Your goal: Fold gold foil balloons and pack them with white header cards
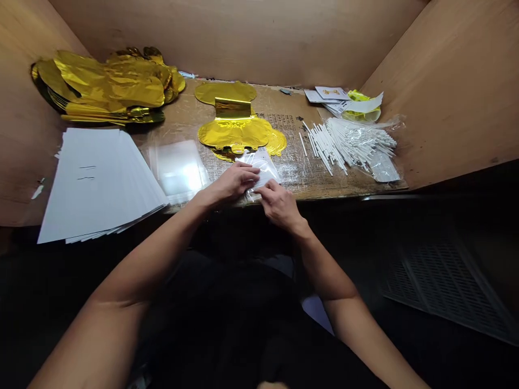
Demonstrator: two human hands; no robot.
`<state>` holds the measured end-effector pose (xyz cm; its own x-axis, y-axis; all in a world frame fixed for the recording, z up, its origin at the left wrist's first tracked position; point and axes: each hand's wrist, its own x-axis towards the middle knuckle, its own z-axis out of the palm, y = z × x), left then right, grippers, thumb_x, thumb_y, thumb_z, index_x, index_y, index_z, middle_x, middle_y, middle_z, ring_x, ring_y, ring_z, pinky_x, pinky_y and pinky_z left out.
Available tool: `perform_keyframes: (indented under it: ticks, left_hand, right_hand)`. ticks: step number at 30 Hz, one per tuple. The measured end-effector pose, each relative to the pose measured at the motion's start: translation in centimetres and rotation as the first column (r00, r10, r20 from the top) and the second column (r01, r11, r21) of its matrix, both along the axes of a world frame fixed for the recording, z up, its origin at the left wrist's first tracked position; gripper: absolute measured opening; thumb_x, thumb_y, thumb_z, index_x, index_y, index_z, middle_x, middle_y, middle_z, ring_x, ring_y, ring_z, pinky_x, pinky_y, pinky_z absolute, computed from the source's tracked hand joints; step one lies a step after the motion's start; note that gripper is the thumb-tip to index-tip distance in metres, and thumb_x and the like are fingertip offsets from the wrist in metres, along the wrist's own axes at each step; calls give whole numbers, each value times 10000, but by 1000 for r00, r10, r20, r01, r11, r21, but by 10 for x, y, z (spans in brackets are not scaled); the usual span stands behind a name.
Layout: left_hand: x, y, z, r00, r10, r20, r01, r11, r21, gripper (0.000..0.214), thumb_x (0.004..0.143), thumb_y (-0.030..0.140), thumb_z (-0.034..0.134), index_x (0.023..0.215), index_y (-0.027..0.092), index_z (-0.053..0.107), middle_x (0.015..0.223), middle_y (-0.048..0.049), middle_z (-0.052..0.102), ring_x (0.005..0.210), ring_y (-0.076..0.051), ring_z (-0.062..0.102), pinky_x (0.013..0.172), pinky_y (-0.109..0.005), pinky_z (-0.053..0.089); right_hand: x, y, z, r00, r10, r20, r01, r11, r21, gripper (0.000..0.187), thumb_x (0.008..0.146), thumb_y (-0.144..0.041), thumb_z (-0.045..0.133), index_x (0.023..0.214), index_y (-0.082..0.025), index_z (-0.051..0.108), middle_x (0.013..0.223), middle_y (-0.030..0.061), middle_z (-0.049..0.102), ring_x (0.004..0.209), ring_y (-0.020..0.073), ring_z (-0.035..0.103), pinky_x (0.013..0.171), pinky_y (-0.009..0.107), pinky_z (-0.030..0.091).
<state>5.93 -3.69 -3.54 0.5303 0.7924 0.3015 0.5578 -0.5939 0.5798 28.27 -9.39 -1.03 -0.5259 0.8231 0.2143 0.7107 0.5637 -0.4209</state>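
Observation:
A clear plastic bag (265, 166) with a white sheet in it lies at the table's front edge, under both hands. My left hand (238, 179) holds the bag's left side, fingers bent over it. At the bag's lower edge, my right hand (279, 202) is closed in a pinch on the plastic. Just beyond lie flat gold foil balloons (235, 131), the upper one partly folded. To the left of my left hand is a stack of clear bags (178, 165). What the fingertips cover is hidden.
White printed sheets (95, 183) fan out at the left, overhanging the front edge. Behind them rises a pile of gold foil balloons (109, 86). White plastic sticks (344, 140) spill from a bag at the right, with cards (330, 93) behind. Wooden walls (251, 43) enclose the table.

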Motion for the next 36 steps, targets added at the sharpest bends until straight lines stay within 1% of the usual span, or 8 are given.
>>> perform_keyframes:
  ticks: [4, 15, 19, 22, 25, 28, 33, 36]
  left_hand:
    - [-2, 5, -7, 1000, 5, 19, -5, 1000, -5, 278, 1016, 344, 586, 1090, 241, 833, 1387, -68, 757, 1355, -281, 618, 1165, -506, 494]
    - [0, 0, -11, 999, 27, 36, -27, 1000, 2, 307, 1036, 326, 563, 1187, 262, 822, 1409, -65, 748, 1375, -285, 610, 1191, -525, 489]
    - [-7, -13, -11, 998, -29, 47, 28, 999, 23, 304, 1050, 319, 533, 1128, 240, 816, 1386, -64, 761, 1371, -270, 624, 1163, -486, 522]
    - [-13, -30, -7, 998, -60, 26, 59, 998, 15, 269, 1039, 297, 539, 1065, 246, 802, 1390, -48, 760, 1389, -277, 619, 1145, -492, 534]
    - [-16, -45, 2, 994, -106, -15, 106, 994, -9, 264, 1037, 279, 526, 1019, 237, 787, 1417, -43, 745, 1422, -289, 598, 1157, -498, 517]
    - [-14, -54, 12, 990, -121, -68, 118, 992, -46, 227, 1023, 361, 584, 1016, 236, 773, 1455, -49, 721, 1459, -310, 568, 1192, -514, 473]
    - [-1, -63, 6, 991, 14, -133, -14, 1000, -3, 192, 1023, 392, 631, 983, 236, 734, 1422, -60, 742, 1413, -324, 604, 1179, -552, 418]
    - [10, -79, -4, 990, 107, -97, -103, 994, 46, 207, 1060, 252, 544, 1126, 242, 740, 1373, -69, 768, 1321, -301, 667, 1114, -542, 453]
  right_hand:
    - [-5, 6, 5, 964, 142, 224, -153, 988, 30, 290, 1033, -144, 511, 1120, -240, 771, 1177, 100, 669, 948, 227, 615, 696, 315, 436]
    - [-5, 17, 2, 978, 199, -59, -202, 978, -53, 213, 1076, -263, 469, 1027, -201, 667, 1157, 143, 677, 1104, 298, 574, 1024, 494, 443]
    - [53, -8, 20, 833, -101, -544, -113, 931, -346, 419, 1100, -589, 396, 1056, -257, 647, 794, 29, 574, 708, 204, 533, 740, 363, 500]
    - [98, -30, 28, 927, -18, -374, -165, 877, -450, 422, 936, -616, 735, 1172, -267, 713, 847, 23, 579, 721, 198, 545, 727, 358, 524]
    - [97, -37, 11, 991, 78, -112, -103, 965, -242, 536, 883, -405, 853, 1379, -292, 686, 1164, 100, 620, 1021, 273, 617, 932, 429, 558]
    - [64, -27, -14, 996, 73, -46, -73, 997, 1, 221, 990, -309, 716, 1201, -260, 753, 1225, 137, 624, 1148, 303, 604, 989, 440, 545]
    - [25, -21, -28, 941, -306, -141, 307, 951, -16, 221, 1032, -409, 635, 937, -213, 675, 866, 86, 673, 816, 248, 659, 789, 358, 527]
    - [21, -33, -25, 822, -474, -317, 374, 868, -327, 335, 960, -500, 723, 1119, -227, 612, 668, -9, 645, 586, 201, 610, 615, 306, 485]
